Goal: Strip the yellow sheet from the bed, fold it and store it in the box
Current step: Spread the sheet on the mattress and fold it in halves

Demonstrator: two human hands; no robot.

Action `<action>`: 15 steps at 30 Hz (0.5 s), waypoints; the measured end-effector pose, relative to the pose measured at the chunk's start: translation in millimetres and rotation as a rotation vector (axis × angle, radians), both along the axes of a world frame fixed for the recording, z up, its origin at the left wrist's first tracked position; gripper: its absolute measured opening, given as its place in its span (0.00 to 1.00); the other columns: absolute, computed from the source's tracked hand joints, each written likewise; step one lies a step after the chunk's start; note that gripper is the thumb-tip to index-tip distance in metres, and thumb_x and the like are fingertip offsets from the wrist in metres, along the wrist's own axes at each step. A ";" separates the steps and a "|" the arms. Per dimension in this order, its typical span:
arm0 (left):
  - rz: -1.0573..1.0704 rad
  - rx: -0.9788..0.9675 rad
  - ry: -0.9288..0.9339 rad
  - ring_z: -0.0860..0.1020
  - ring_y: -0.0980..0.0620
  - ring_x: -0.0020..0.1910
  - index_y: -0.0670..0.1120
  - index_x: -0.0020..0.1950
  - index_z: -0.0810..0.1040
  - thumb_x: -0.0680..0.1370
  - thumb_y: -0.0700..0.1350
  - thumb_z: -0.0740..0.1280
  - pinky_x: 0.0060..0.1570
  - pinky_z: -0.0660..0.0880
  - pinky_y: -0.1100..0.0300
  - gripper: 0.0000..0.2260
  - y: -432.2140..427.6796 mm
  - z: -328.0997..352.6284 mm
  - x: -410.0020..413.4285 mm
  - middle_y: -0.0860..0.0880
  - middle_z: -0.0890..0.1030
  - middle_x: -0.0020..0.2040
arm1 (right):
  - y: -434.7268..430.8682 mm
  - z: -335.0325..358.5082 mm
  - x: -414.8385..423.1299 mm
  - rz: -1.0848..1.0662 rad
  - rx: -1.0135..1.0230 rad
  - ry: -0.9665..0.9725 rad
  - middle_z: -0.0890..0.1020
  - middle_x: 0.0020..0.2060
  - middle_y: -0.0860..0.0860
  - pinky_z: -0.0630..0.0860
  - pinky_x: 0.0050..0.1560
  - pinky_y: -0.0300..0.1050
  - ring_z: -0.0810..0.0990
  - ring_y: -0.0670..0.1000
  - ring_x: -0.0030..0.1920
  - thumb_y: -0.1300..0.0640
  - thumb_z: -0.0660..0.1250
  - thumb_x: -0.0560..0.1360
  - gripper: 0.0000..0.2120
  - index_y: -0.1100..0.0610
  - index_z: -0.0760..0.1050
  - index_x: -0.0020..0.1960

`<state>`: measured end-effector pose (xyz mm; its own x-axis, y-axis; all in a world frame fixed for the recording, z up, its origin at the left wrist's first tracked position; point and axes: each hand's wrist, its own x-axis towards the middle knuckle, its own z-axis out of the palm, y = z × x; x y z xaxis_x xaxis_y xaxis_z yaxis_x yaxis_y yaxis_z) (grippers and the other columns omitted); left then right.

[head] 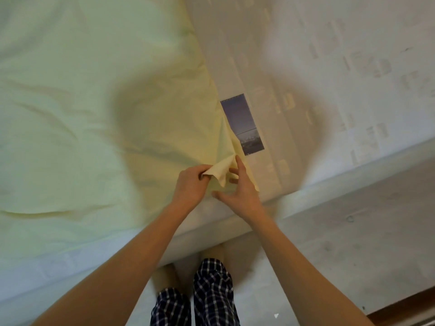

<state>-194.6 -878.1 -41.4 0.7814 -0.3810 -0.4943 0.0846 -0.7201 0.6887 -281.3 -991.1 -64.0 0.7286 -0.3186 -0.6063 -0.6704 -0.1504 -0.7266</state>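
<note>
The pale yellow sheet [94, 109] covers the left part of the bed, its edge running diagonally across the bare white mattress [329, 78]. At the near edge, my left hand [191, 184] grips a lifted corner of the sheet in curled fingers. Right beside it, my right hand [240, 187] has its fingers spread, touching the same corner and the sheet's edge. No box is in view.
A blue-grey label [243, 124] is sewn on the mattress just beyond the hands. The mattress's front edge [329, 182] runs diagonally, with light floor [353, 250] below it. My legs in checked trousers [211, 295] stand against the bed. A brown strip [409, 307] shows at the bottom right.
</note>
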 end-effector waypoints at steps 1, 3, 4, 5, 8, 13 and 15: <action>-0.016 -0.022 0.016 0.79 0.53 0.50 0.47 0.58 0.82 0.78 0.40 0.62 0.39 0.68 0.72 0.13 -1.2 1.6 -0.4 0.49 0.84 0.53 | 6.4 0.8 1.9 -0.028 -0.081 -0.002 0.73 0.60 0.45 0.73 0.54 0.39 0.73 0.44 0.58 0.52 0.76 0.66 0.47 0.49 0.51 0.76; -0.024 -0.052 -0.008 0.80 0.51 0.51 0.47 0.57 0.82 0.78 0.40 0.64 0.42 0.70 0.70 0.12 -6.3 7.7 -3.9 0.48 0.84 0.53 | 16.8 3.7 6.4 -0.077 -0.212 -0.057 0.76 0.48 0.44 0.71 0.47 0.39 0.76 0.44 0.49 0.55 0.72 0.71 0.29 0.54 0.65 0.68; 0.002 -0.052 -0.078 0.79 0.50 0.51 0.46 0.57 0.82 0.77 0.39 0.64 0.44 0.70 0.68 0.12 -8.7 12.6 -4.5 0.47 0.83 0.52 | 19.7 8.6 9.0 -0.112 -0.247 -0.088 0.76 0.41 0.45 0.70 0.43 0.40 0.76 0.44 0.42 0.60 0.69 0.73 0.16 0.57 0.71 0.59; 0.056 -0.057 -0.188 0.78 0.49 0.50 0.46 0.57 0.82 0.76 0.38 0.65 0.45 0.69 0.66 0.12 -9.7 18.8 -4.3 0.48 0.82 0.50 | 20.7 14.2 11.3 -0.195 -0.208 -0.114 0.75 0.36 0.45 0.70 0.40 0.42 0.76 0.43 0.37 0.64 0.67 0.73 0.07 0.57 0.73 0.50; 0.237 -0.155 -0.566 0.74 0.54 0.47 0.49 0.56 0.82 0.71 0.35 0.65 0.46 0.68 0.66 0.17 -9.8 37.9 -4.5 0.55 0.73 0.45 | 11.5 30.1 10.9 -0.551 0.380 -0.115 0.82 0.33 0.50 0.80 0.37 0.41 0.82 0.48 0.31 0.68 0.64 0.75 0.04 0.61 0.75 0.46; -0.272 -0.014 -0.377 0.74 0.50 0.58 0.49 0.61 0.80 0.73 0.38 0.67 0.59 0.68 0.55 0.17 -4.8 14.5 -34.3 0.48 0.79 0.56 | -8.9 27.0 -22.6 -0.675 0.631 0.098 0.82 0.34 0.56 0.81 0.34 0.40 0.83 0.50 0.30 0.67 0.61 0.77 0.06 0.65 0.76 0.51; -0.478 0.140 -0.135 0.68 0.51 0.68 0.50 0.69 0.71 0.77 0.42 0.65 0.69 0.60 0.56 0.20 15.2 -9.7 -56.3 0.50 0.72 0.68 | -11.6 10.0 -38.2 -0.607 0.366 0.177 0.82 0.37 0.56 0.82 0.37 0.41 0.83 0.53 0.35 0.66 0.62 0.76 0.07 0.64 0.77 0.52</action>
